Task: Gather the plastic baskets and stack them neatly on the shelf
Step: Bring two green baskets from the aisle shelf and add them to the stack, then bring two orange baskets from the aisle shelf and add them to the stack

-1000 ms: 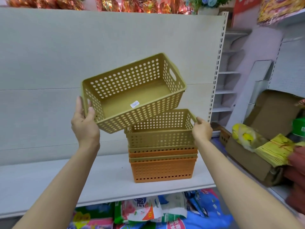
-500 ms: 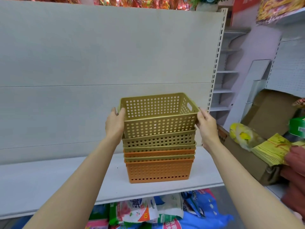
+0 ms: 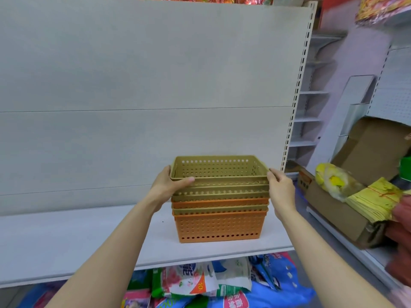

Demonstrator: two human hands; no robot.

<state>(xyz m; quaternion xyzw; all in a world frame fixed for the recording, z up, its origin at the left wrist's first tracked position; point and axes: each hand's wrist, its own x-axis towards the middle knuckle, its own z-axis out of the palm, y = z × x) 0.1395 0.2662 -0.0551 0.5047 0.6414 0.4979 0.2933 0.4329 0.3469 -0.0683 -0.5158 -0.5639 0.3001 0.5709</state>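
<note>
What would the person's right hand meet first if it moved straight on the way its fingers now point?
The right hand points up and leftward at the top olive basket; its fingertips look at or nearly on the right rim, so it meets that first. Actual contact is unclear.

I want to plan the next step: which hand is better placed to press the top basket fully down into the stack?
Probably the left hand: its thumb lies over the front rim of the top olive basket and its fingers wrap the corner. The right hand only touches the right side of the stack.
</note>
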